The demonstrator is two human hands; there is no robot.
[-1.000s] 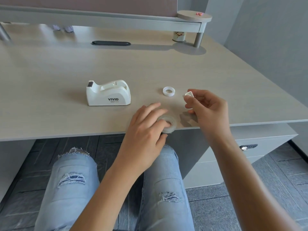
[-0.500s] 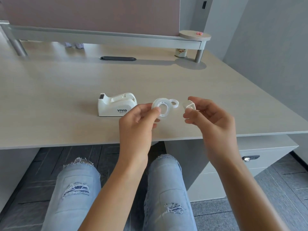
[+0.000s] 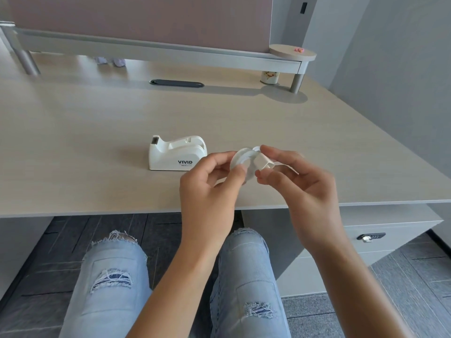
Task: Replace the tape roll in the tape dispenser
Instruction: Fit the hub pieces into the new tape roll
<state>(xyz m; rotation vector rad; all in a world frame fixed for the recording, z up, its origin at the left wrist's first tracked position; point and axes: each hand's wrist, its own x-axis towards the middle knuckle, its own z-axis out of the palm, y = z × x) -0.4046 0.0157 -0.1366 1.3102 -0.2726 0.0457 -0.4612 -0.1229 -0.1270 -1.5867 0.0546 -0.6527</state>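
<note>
Clear tape roll pinched in your left hand; white spindle pinched in your right hand, touching the roll

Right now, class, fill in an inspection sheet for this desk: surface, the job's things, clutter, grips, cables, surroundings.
Surface: pale wood-look desk, bare around the work.
Job's things: white tape dispenser stands on the desk, its cradle without a roll; clear tape roll and small white core piece are held above the desk's near edge, the piece meeting the roll's hole.
Clutter: small printed cup under the riser shelf; pink bit on its round end.
Grips: left hand pinches the roll; right hand pinches the core piece.
Cables: nothing seen; dark cable slot closed.
Surroundings: drawer unit with a lock, grey floor.
</note>
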